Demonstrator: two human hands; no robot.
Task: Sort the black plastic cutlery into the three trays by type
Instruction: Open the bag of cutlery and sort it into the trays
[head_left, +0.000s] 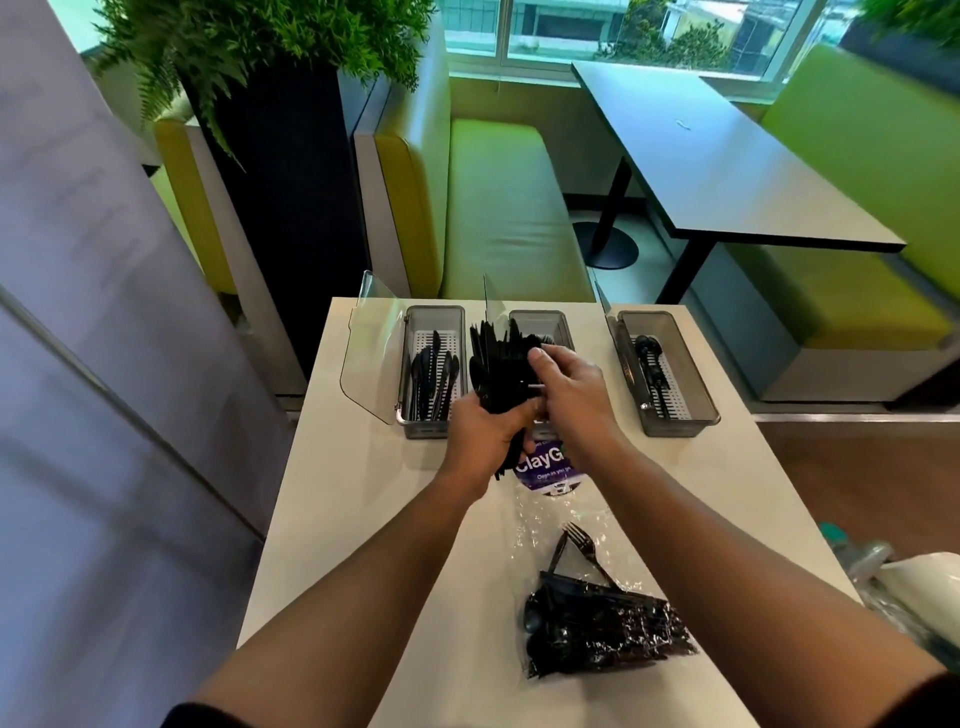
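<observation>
My left hand (485, 434) grips the bundle (496, 364) upright before the middle tray (562, 323), fanned for picking. My right hand (569, 387) pinches its top, likely to pull out one piece.

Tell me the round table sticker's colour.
The round table sticker is purple with white lettering; head view.

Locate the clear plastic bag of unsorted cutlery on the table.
In the head view, the plastic bag lies on the white table near its near edge, right of centre, with a fork at its far end.
</observation>
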